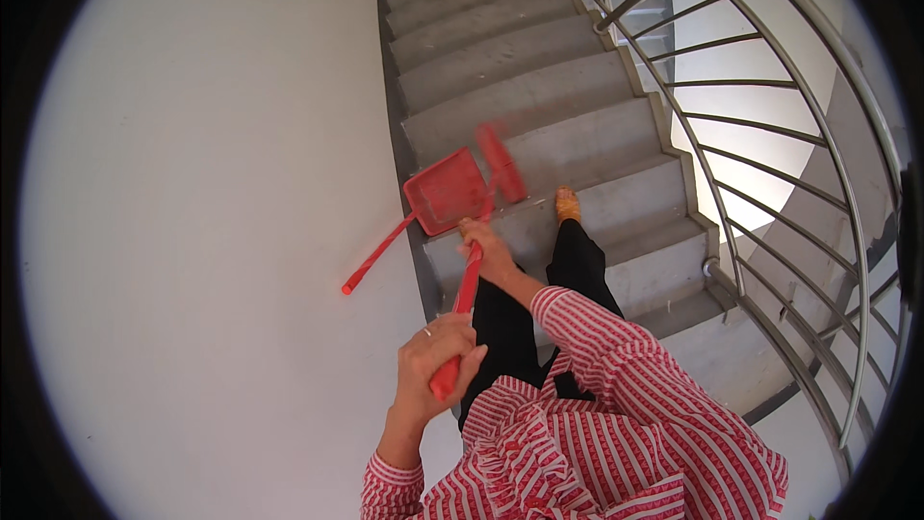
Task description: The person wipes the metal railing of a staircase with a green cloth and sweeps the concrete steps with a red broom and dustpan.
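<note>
Both my hands grip the red handle of a broom (pixel 469 282). My left hand (pixel 437 357) wraps around the top end of the handle, with a ring on one finger. Farther down, my right hand (pixel 492 251) closes around the same handle. The red broom head (pixel 502 162) is motion-blurred over a stair step, just right of a red dustpan (pixel 449 191). That dustpan lies by the wall side of the stairs, open side toward the broom head, and its handle (pixel 379 253) slants to the lower left against the wall. Neither hand touches it.
Grey concrete stairs (pixel 498 32) curve away ahead of me. A plain white wall (pixel 216 195) borders them on the left, a curved metal railing (pixel 751 83) on the right. My foot in a yellow sandal (pixel 567 206) is on a step; small debris (pixel 538 201) lies nearby.
</note>
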Tool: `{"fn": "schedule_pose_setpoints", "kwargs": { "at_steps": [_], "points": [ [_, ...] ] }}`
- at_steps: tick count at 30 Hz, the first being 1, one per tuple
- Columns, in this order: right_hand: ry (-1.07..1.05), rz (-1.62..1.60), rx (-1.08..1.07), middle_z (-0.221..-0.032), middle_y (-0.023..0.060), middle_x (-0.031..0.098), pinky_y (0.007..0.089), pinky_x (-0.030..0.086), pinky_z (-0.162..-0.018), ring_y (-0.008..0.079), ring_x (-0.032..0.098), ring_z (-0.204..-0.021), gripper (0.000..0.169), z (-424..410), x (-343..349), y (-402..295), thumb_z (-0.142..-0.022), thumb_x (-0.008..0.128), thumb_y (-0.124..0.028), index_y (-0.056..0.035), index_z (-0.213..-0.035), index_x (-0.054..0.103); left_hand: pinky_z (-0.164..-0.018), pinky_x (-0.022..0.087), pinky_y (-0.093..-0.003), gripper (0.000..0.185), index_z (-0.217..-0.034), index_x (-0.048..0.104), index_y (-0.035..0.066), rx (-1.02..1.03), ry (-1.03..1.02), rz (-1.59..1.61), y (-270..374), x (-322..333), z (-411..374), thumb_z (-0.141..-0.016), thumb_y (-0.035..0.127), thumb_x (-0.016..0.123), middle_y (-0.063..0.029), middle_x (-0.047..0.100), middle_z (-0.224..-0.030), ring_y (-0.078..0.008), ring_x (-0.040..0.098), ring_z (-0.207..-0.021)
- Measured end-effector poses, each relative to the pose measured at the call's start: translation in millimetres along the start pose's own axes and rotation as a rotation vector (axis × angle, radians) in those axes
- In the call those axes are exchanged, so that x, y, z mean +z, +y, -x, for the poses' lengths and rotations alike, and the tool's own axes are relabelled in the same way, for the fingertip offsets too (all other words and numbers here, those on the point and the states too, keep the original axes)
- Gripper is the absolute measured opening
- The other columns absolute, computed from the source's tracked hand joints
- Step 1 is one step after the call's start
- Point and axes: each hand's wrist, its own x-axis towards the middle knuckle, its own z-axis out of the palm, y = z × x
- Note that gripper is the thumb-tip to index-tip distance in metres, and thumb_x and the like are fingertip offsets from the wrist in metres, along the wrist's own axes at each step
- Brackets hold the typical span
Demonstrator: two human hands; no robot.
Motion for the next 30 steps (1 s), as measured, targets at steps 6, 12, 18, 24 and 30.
{"fn": "schedule_pose_setpoints", "kwargs": {
  "at_steps": [6, 12, 18, 24, 30],
  "points": [
    [-0.115, -0.194, 0.214, -0.102, 0.019, 0.06, 0.0374, 0.048, -0.084, 0.0361, 0.058, -0.1, 0.02, 13.5, 21.5, -95.7, -0.078, 0.072, -0.01, -0.003, -0.081, 0.054, -0.078, 0.056, -0.0386, 0.02, -0.068, 0.055, 0.004, 0.085, -0.004, -0.101, 24.2, -35.1, 46.7, -0.07, 0.001, 0.074, -0.0071, 0.062, -0.072, -0.028, 0.067, -0.078],
    [-0.089, -0.004, 0.118, -0.1, 0.0174, 0.06, 0.0396, 0.05, -0.08, 0.0378, 0.06, -0.093, 0.02, 12.7, -19.7, -72.6, -0.077, 0.073, -0.011, -0.0039, -0.082, 0.054, -0.08, 0.056, -0.0397, 0.02, -0.069, 0.056, 0.002, 0.18, 0.049, 0.052, 11.2, -29.5, 49.5, -0.069, 0.001, 0.076, -0.0091, 0.063, -0.074, -0.0299, 0.069, -0.08],
    [-0.036, 0.239, 0.165, -0.097, 0.0164, 0.059, 0.0381, 0.049, -0.079, 0.0344, 0.059, -0.087, 0.018, 14.0, -41.0, 3.1, -0.078, 0.071, -0.005, -0.0027, -0.085, 0.055, -0.081, 0.054, -0.039, 0.017, -0.073, 0.057, 0.002, 0.134, 0.116, 0.322, -66.0, 5.2, 32.6, -0.074, 0.001, 0.074, -0.0086, 0.062, -0.075, -0.031, 0.068, -0.086],
    [-0.14, -0.012, 0.075, -0.096, 0.0146, 0.059, 0.0362, 0.048, -0.08, 0.0316, 0.059, -0.088, 0.017, 12.5, 18.9, -39.6, -0.079, 0.07, -0.003, -0.0021, -0.085, 0.055, -0.08, 0.055, -0.0372, 0.017, -0.074, 0.058, 0.004, 0.119, 0.08, 0.0, -24.1, -25.3, 43.1, -0.071, 0.0, 0.074, -0.0071, 0.064, -0.079, -0.0308, 0.069, -0.088],
    [-0.207, -0.185, 0.091, -0.098, 0.0137, 0.061, 0.0331, 0.047, -0.082, 0.0285, 0.06, -0.092, 0.015, 15.2, 25.5, -71.5, -0.081, 0.068, -0.002, -0.0012, -0.083, 0.053, -0.095, 0.048, -0.0378, 0.042, -0.107, 0.06, 0.007, 0.125, -0.155, 0.064, -25.6, -59.0, 43.3, -0.069, 0.005, 0.077, -0.0113, 0.061, -0.117, -0.0305, 0.057, -0.116]
  ]
}}
